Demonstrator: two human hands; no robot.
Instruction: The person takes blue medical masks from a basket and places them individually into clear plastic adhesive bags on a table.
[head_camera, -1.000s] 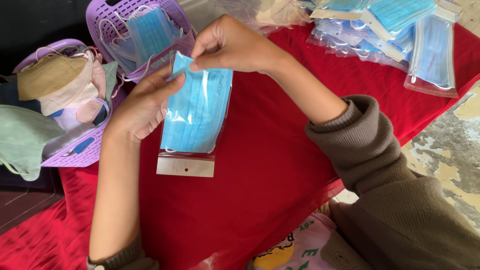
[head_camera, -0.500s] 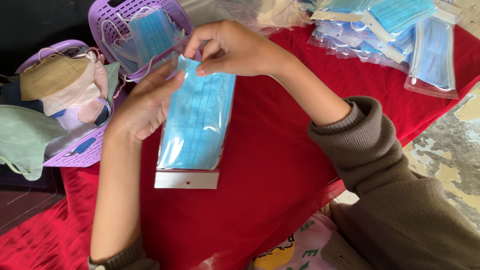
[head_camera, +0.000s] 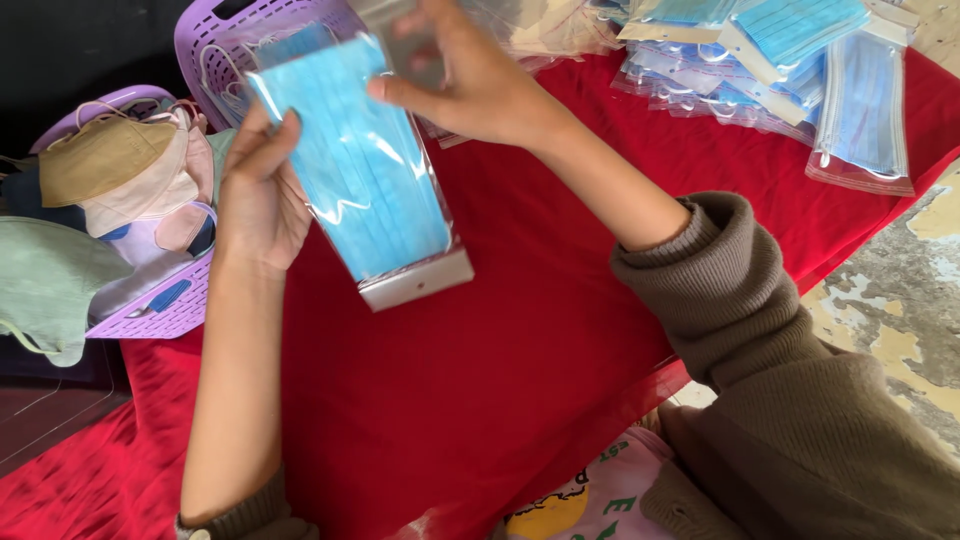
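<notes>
Held above the red cloth-covered table (head_camera: 500, 390): 1 clear plastic pouch of light-blue pleated face masks (head_camera: 365, 180), tilted, its white sealed strip lowest and pointing toward the lower right. Left hand (head_camera: 262, 190) wrapped around the pouch's left edge, thumb across the front, fingers curled behind. Right hand (head_camera: 470, 80) at the pouch's upper end, index finger and thumb pinching the top edge, brown knitted sleeve (head_camera: 740, 300) pushed back on the forearm. Behind the pouch, touching the cloth's far edge, 1 purple plastic basket (head_camera: 215, 40) with more blue masks inside. To the left, a second purple plastic basket (head_camera: 165, 310) piled with tan, beige, pink and pale-green fabric masks (head_camera: 110, 170). At the upper right, well apart from both hands, a heap of sealed clear packets of blue masks (head_camera: 790, 70) lying on the cloth.
</notes>
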